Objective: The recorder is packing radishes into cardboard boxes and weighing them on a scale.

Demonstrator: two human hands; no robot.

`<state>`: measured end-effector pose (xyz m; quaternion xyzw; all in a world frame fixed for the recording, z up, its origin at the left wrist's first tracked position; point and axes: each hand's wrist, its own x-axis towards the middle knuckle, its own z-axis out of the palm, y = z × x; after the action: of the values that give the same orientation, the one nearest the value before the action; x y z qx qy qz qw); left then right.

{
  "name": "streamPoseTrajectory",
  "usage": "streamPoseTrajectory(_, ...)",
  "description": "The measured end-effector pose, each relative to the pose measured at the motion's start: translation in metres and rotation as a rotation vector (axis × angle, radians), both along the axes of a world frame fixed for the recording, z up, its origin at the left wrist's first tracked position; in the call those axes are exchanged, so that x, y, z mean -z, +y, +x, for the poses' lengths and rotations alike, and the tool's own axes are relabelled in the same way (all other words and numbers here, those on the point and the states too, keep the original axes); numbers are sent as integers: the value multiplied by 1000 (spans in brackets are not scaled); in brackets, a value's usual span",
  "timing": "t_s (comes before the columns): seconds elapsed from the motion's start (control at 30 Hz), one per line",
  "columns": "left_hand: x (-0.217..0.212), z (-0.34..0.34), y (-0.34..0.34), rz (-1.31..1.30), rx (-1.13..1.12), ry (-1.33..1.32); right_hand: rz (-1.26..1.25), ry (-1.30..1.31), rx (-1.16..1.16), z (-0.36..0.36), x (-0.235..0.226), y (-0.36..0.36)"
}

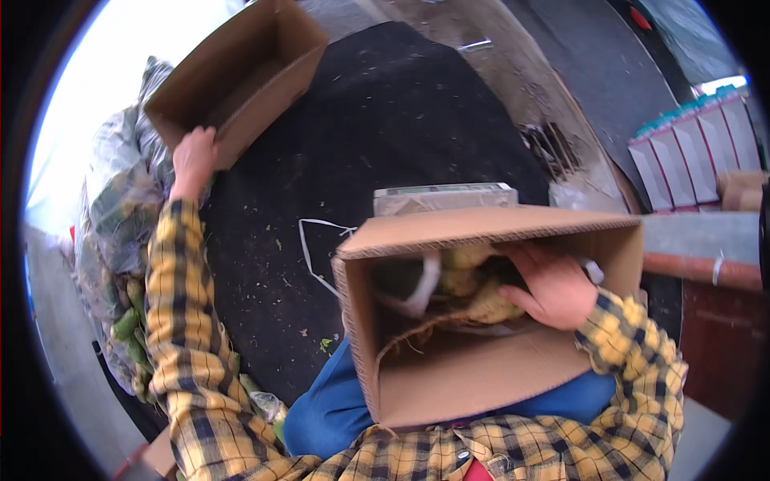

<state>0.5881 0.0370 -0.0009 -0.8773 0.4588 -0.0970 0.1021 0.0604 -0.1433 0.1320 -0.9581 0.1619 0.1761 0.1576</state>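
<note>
- The left hand (195,159) reaches to the far left, its fingers folded over the rim at the near corner of a far cardboard box (257,96); the thumb cannot be made out.
- The right hand (559,290) is inside a near cardboard box (473,393), fingers extended and thumb spread away from them, laid on the contents rather than closed around any one piece.
- Under and beside that hand lie pale yellow-green root vegetables (493,307), at the middle of the near box; a long thin brown root (425,327) trails left from them. A whitish strip (425,284), blurred, crosses the left part of the interior.
- The near box rests against blue trousers (325,401), its open side facing the person.
- The far box is tilted, its brown inner walls showing.
- Just beyond the near box stands a flat grey-white object (445,199); marks along its top are too small to read.
- A white cord (305,252) loops to the left, on a black ground cloth (353,152) sprinkled with leafy scraps.
- Along the left, clear plastic bags (120,212) bulge beside green vegetables (128,325).
- At the far right, white cartons (694,156) with teal tops stand in a row, above a reddish-brown beam (702,271).
</note>
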Motion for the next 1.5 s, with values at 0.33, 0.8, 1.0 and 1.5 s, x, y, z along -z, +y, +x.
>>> streamPoseTrajectory(0.33, -167, -207, 86, -740, 102, 203, -152, -488, -66, -73, -38, -15)
streamPoseTrajectory(0.8, -257, -374, -7, -512, 981, -717, 136, -1113, 340, -289, -112, -40)
streamPoseTrajectory(1.0, -255, -471, -69, -486, 1243, -389, -328, -1189, 1163, -299, -106, 31)
streamPoseTrajectory(1.5, -269, -466, -74, -383, 1163, 281, -952, -1040, 482, -334, -103, 73)
